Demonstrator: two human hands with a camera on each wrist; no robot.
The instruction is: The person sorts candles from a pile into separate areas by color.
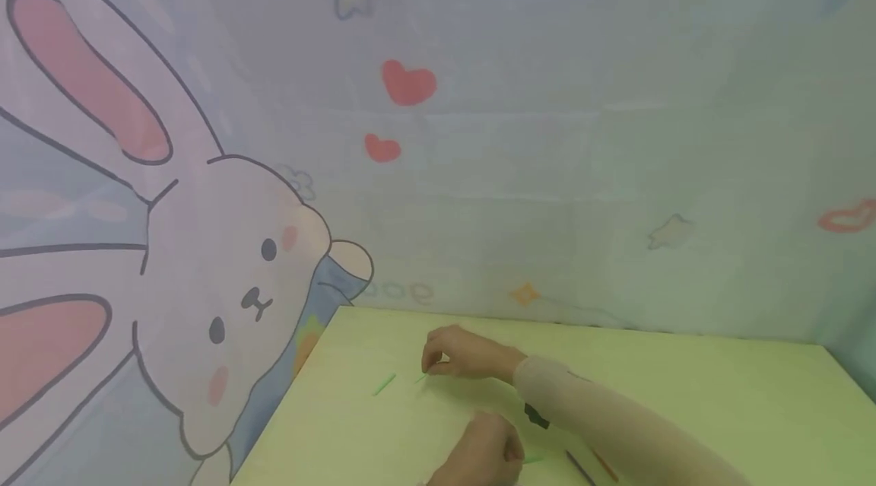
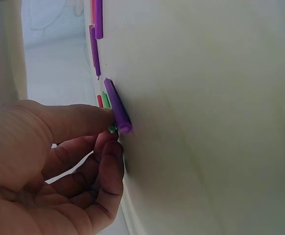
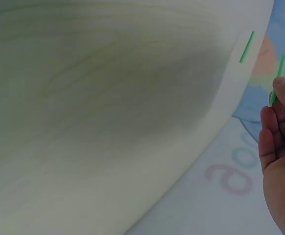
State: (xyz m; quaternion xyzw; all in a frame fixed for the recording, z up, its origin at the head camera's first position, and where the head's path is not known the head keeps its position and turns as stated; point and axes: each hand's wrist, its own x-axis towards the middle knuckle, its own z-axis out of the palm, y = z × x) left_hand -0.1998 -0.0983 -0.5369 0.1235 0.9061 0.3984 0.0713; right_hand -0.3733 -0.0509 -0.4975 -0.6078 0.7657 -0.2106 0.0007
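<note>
My right hand (image 1: 472, 355) is over the far left part of the table and pinches a thin green stick (image 3: 282, 66) between thumb and fingertips. Just left of it, a second green stick (image 1: 385, 384) lies on the tabletop. Nearer the front edge of the view, my left hand (image 1: 482, 449) pinches another green stick (image 1: 533, 460), which pokes out to the right. In the left wrist view, a purple stick (image 2: 117, 105) lies right by the thumb tip and partly covers that green one. Whether the thumb touches the purple stick I cannot tell.
On the pale yellow-green table (image 1: 718, 379), a dark purple stick (image 1: 580, 468) and an orange-brown stick (image 1: 605, 465) lie below the right sleeve (image 1: 616, 417). Several purple and red sticks show in the left wrist view. A rabbit-printed cloth (image 1: 513, 166) hangs behind.
</note>
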